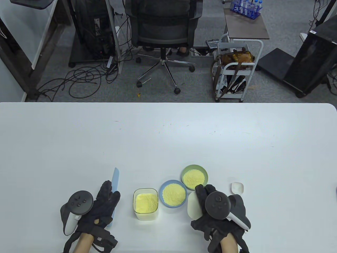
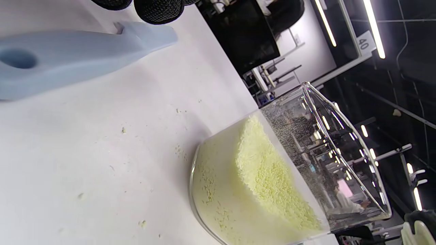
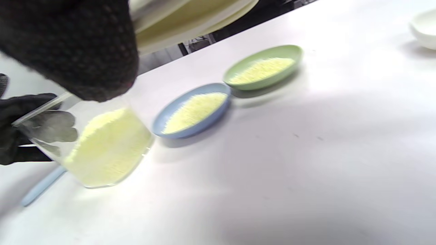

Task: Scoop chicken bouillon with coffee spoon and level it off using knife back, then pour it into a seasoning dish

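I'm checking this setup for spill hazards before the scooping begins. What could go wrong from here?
1. The right hand holds a pale lid just beside the open clear container of bouillon; a careless swing could knock the container over.
2. The blue dish and green dish already hold granules and sit close together, so more pouring may spill.
3. The left hand rests on the knife; loose granules lie on the table nearby.

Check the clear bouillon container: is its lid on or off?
Off. The clear container stands open-topped, with yellow granules exposed, and the right hand holds a pale lid beside it.
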`<action>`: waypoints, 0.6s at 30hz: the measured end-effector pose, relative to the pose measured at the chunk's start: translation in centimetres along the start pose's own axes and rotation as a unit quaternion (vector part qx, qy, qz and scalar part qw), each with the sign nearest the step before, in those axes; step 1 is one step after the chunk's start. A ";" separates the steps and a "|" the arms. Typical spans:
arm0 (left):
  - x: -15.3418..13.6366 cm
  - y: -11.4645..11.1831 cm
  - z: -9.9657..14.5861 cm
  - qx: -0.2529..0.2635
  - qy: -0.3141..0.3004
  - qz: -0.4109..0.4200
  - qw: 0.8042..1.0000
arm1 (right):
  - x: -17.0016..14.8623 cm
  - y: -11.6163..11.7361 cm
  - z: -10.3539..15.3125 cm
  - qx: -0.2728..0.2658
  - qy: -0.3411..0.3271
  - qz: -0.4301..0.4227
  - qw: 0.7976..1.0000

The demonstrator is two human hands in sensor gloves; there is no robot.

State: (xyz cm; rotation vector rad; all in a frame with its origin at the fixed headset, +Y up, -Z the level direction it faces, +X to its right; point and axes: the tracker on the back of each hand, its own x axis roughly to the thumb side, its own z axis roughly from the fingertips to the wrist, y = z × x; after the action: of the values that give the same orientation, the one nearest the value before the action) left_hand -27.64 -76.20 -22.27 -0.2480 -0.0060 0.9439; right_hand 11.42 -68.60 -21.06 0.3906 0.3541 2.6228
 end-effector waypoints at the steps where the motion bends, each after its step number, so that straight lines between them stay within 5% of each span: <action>1: 0.0 0.0 0.0 0.000 -0.001 0.000 1.000 | 0.9 -0.1 -0.4 0.001 -0.008 -0.001 1.000; 18: 0.0 -0.1 -0.1 0.000 -0.006 0.000 1.000 | 11.5 4.7 -7.7 0.083 -0.104 0.025 0.991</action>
State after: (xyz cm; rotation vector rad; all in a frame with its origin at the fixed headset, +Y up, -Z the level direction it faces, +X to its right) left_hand -27.57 -76.31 -22.33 -0.2413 -0.0171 0.9462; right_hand -2.87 -68.53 -24.31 0.7317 0.4979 2.5773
